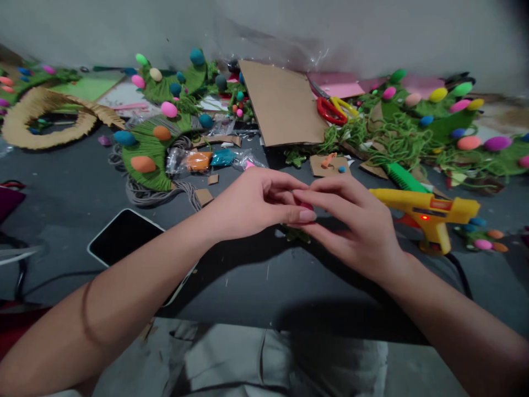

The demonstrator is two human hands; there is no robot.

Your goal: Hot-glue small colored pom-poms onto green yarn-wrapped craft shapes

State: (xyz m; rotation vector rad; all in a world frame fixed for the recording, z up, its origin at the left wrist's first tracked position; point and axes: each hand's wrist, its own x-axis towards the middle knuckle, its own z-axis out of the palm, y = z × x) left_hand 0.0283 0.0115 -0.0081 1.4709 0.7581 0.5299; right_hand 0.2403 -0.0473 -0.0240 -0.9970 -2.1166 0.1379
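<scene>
My left hand (258, 204) and my right hand (355, 223) meet above the middle of the dark table (248, 286). Their fingertips close around a small dark pink lump (306, 206), mostly hidden by the fingers. Just below the hands lies a small green leafy piece (298, 236) on the tabletop. A yellow glue gun (430, 214) with a red light glowing rests to the right of my right hand. Behind the hands is a small cardboard piece (320, 165) with orange and blue bits on it.
A phone (128, 237) lies partly under my left forearm. Farther back are a cardboard sheet (285, 105), scissors (333, 110), green yarn (392, 138), a straw-coloured ring (16, 124) and green yarn-wrapped shapes (152, 146) with coloured balls. The glue gun's cord (460, 275) trails toward the front edge.
</scene>
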